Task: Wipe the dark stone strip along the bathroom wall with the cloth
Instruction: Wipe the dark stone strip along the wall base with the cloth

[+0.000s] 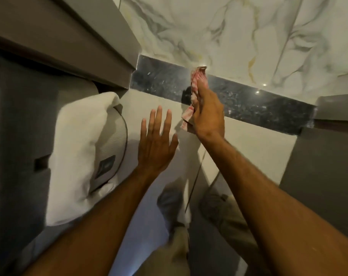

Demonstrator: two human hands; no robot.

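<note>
While the right hand [206,114] presses a crumpled red-and-white checked cloth [197,84] flat against the dark polished stone strip [258,104], grasping it under the palm, the left hand [156,144] lies released, fingers spread, on the pale wall below that strip. White folded towel [79,152] hangs left of the strip.

The dark stone strip [248,102] across mid-frame was polished, speckled and glossy, catching reflections. The marble wall tile [229,32] above looked smooth and shiny. The cloth [198,80] was soft, crumpled woven fabric; the white towel [77,140] at left looked plush.
</note>
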